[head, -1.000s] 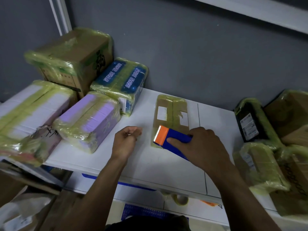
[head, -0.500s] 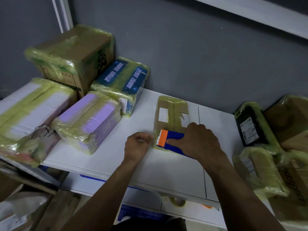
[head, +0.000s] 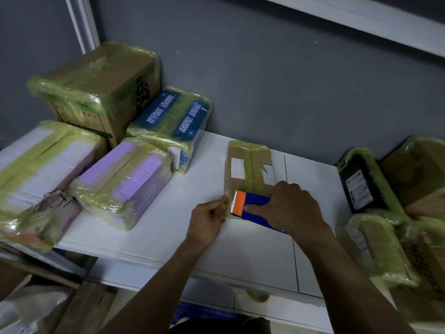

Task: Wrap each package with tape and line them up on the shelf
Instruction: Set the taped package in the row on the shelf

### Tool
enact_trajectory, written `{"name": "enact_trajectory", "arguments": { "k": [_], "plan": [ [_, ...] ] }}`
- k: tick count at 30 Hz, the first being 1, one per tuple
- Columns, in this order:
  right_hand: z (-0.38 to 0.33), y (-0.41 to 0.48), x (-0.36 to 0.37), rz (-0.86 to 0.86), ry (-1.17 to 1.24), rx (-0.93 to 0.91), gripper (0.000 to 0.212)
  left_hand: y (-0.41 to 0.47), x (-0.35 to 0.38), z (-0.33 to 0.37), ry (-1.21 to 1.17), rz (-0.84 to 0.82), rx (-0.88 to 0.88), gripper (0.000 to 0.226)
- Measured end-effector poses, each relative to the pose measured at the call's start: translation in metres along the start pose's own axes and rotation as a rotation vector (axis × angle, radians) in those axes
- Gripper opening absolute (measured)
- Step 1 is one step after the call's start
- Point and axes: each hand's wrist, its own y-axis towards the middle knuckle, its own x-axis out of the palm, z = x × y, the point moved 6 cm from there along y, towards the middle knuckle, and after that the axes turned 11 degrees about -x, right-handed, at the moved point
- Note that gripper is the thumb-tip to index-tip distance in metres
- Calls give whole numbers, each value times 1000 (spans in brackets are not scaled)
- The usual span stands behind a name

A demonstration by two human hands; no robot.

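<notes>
The left hand (head: 207, 222) pinches the tape end (head: 225, 207) at the flat cardboard package (head: 243, 162)'s corner, likely anchoring it so the right hand (head: 291, 208), gripping the tape dispenser (head: 250, 204), can draw a strip.

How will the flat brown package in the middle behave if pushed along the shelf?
Likely slides, not tips: the flat brown package lies low and broad on the white shelf. Its glossy tape bands suggest a slick surface. It looks thin, so probably light, possibly bendy.
</notes>
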Motion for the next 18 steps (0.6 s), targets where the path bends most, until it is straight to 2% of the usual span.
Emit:
{"name": "enact_trajectory", "arguments": {
  "k": [4, 7, 10, 11, 13, 16, 18],
  "plan": [
    [7, -1, 2, -3, 21, -23, 65, 6, -12, 8, 128, -12, 100, 40],
    [12, -3, 2, 22, 39, -37, 70, 11, -14, 22, 161, -189, 254, 46],
    [18, -5, 1, 43, 57, -51, 73, 22, -14, 35, 332, -305, 369, 48],
    [20, -6, 1, 44, 66, -52, 73, 26, -13, 37, 459, -276, 406, 50],
    [25, -8, 1, 40, 84, -48, 72, 29, -9, 44, 559, -237, 495, 54],
    [32, -10, 3, 24, 93, -31, 73, 32, -7, 48, 484, -228, 444, 61],
    [35, -12, 2, 27, 103, -26, 73, 35, -6, 46, 530, -196, 422, 61]
  ]
}}
